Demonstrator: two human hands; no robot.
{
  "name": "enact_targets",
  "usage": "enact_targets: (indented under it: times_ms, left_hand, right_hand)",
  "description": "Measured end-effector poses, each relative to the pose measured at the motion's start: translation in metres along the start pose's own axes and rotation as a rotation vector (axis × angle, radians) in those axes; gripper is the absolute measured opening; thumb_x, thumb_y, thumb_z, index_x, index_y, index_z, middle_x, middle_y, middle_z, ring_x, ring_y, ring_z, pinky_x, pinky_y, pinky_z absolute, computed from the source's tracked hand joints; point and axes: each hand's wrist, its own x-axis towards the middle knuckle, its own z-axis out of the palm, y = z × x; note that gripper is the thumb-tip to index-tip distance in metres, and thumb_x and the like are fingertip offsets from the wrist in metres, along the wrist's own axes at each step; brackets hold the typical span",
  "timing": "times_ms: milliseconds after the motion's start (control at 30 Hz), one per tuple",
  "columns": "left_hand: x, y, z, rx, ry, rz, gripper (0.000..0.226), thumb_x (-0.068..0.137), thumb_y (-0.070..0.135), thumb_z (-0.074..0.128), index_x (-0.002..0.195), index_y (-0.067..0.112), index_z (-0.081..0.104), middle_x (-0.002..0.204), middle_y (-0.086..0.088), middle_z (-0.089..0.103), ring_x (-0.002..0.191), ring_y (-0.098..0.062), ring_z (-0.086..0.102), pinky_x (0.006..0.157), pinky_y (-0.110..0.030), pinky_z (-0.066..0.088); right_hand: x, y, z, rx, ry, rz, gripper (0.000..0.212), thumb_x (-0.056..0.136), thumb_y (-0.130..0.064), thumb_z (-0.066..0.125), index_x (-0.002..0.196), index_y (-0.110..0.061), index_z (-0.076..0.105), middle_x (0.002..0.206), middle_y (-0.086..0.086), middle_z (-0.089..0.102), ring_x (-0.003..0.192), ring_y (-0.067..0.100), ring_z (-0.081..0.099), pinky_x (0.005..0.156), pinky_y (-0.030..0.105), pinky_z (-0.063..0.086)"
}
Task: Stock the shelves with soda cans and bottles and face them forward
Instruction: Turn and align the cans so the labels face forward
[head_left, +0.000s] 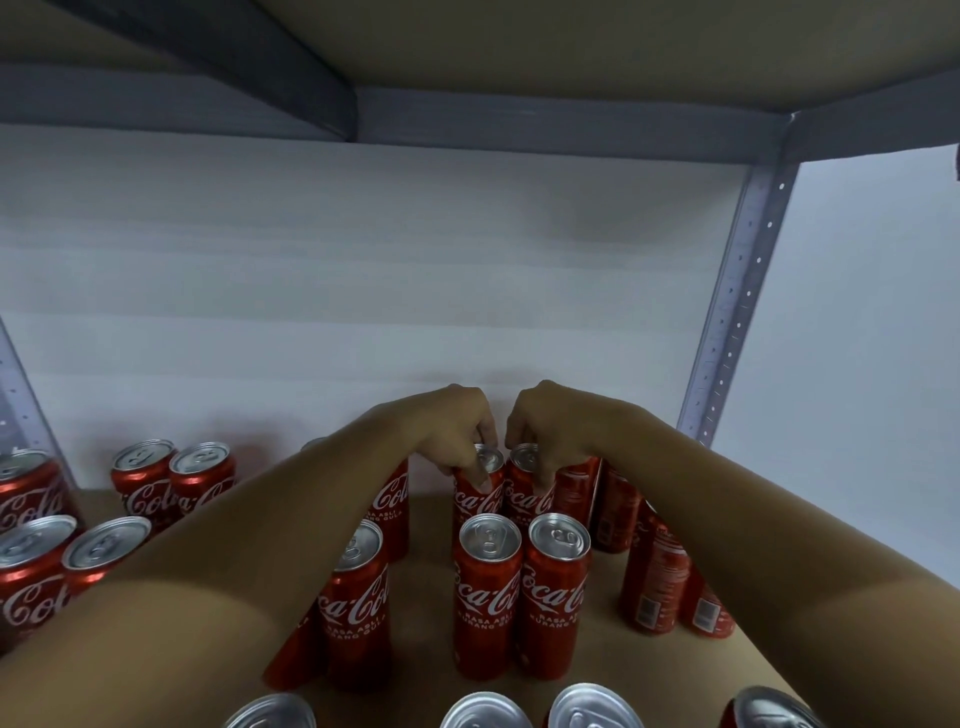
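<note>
Reaching deep into the shelf (426, 525) with both arms, working the back row around 12 o'clock. Left hand (457, 431) gripping the rim of a back can (480, 486), fingers curled over the top and thumb pressed down the red side; right hand (540, 426) doing the same to the neighbouring can (527, 491), fingers hooked over the lid. Holding them by the tops probably because the two front cans (522, 587) are blocking any side grip. Looking like twisting both at once so the logos end up pointing outward, matching that front pair already showing script. Over at 3 o'clock, a cluster of cans (657, 577) showing barcodes and small print instead, so likely needing a spin too. Off at 9 o'clock, more cans (171, 475) sitting logo-out, partly hidden behind the left forearm. Along 6 o'clock, just silver lids (592, 709) of the nearest row peeking in. No bottles showing anywhere.
</note>
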Motion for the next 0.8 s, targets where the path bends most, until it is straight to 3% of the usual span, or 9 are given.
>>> enact_targets:
  times_ms: [233,333,800]
  left_hand:
    - [-0.001,-0.004,0.0,-0.022,0.03,0.006,0.056,0.071,0.026,0.093,0.122,0.014,0.072,0.12,-0.003,0.071,0.096,-0.022,0.073,0.069,-0.029,0.064]
    - [0.0,-0.004,-0.001,-0.003,0.044,0.013,0.056,0.072,0.025,0.092,0.123,0.014,0.072,0.119,-0.002,0.072,0.095,-0.021,0.073,0.068,-0.026,0.063]
    - [0.003,-0.01,0.0,-0.04,0.09,-0.001,0.058,0.072,0.026,0.091,0.126,0.018,0.07,0.124,0.001,0.07,0.099,-0.017,0.071,0.071,-0.024,0.06]
  right_hand:
    - [0.004,0.009,0.001,0.012,0.046,-0.067,0.06,0.059,-0.034,0.094,0.113,-0.016,0.076,0.107,-0.002,0.076,0.098,0.015,0.069,0.087,0.032,0.054]
    - [0.006,0.012,0.001,0.043,0.05,-0.063,0.058,0.058,-0.03,0.095,0.112,-0.016,0.077,0.106,-0.003,0.076,0.097,0.014,0.069,0.083,0.027,0.053]
    - [0.014,0.023,-0.001,0.113,0.051,-0.039,0.06,0.06,-0.029,0.095,0.116,-0.017,0.076,0.111,-0.003,0.075,0.102,0.013,0.069,0.092,0.033,0.055]
